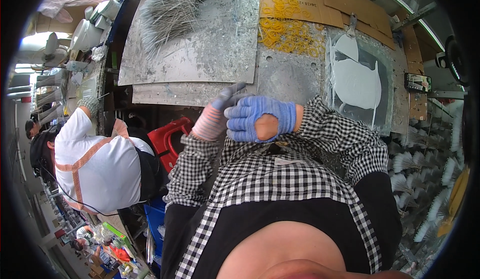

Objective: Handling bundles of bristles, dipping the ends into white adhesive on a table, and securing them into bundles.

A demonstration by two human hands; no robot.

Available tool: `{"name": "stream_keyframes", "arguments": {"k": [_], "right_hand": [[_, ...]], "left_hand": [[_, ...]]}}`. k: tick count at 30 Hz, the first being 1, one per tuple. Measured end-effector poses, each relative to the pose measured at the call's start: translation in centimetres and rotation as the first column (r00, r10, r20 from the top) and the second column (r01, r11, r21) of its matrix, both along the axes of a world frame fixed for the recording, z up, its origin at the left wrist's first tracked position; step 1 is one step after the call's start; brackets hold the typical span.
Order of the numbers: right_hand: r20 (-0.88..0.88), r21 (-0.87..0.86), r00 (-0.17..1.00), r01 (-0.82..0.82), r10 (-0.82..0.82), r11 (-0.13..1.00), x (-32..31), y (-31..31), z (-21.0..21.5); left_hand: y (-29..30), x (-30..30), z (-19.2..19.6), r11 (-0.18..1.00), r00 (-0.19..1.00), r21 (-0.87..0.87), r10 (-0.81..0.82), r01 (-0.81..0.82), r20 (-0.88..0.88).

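Note:
My left hand (215, 116) wears a pink-and-white striped glove with grey fingers. Its visible fingers stretch toward the bench edge, partly apart. Close against it is my right hand (262, 120), in a blue knitted glove with a hole that bares skin on the back. The right fingers are bent and pressed together beside the left palm; whatever they may hold is hidden. Both hands are in front of my checked apron (280, 179). Beyond them, a metal sheet (215, 49) bears a pile of thin grey-white bristle bundles (167, 21).
Yellow rings (285, 31) lie by cardboard (310, 1). To the right, white paste (357, 81) covers a dark plate, with a scraper (350, 41) at its far edge. A phone (418, 82) stands farther right. At left are a red stool (167, 139) and a co-worker (100, 171).

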State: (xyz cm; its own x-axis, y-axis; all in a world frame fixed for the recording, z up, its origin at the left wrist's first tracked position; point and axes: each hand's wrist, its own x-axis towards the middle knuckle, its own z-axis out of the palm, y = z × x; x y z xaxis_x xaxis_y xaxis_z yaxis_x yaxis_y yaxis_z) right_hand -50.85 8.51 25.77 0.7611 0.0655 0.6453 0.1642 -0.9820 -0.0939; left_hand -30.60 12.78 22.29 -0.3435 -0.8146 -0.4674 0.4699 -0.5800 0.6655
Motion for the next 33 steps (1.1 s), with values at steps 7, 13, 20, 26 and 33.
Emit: {"name": "stream_keyframes", "arguments": {"k": [7,13,20,26,33], "right_hand": [[-0.096,0.609,0.740,0.573,-0.666,0.549,-1.1,-11.1,-0.2],[-0.681,0.111,0.123,0.992,-0.722,0.064,0.8,-20.4,-5.0],[-0.780,0.375,0.266,0.924,-0.566,-0.083,-1.5,-19.4,-3.4],[-0.717,0.639,0.601,0.769,-0.354,0.013,-1.2,-9.7,-0.1],[-0.414,0.213,0.613,0.784,-0.673,0.583,1.3,-18.3,-3.5]], "left_hand": [[-5.4,-0.3,-2.0,0.947,0.940,-0.163,0.234,-0.279,-0.247],[-6.2,-2.1,-3.4,0.953,0.922,-0.057,0.270,-0.297,-0.278],[-8.5,-2.9,-2.6,0.940,0.925,0.105,0.339,-0.325,-0.172],[-9.3,-3.6,-2.6,0.980,0.912,0.043,0.195,-0.193,-0.361],[-9.7,-0.6,-4.5,0.942,0.876,0.105,0.335,-0.318,-0.346]]}}
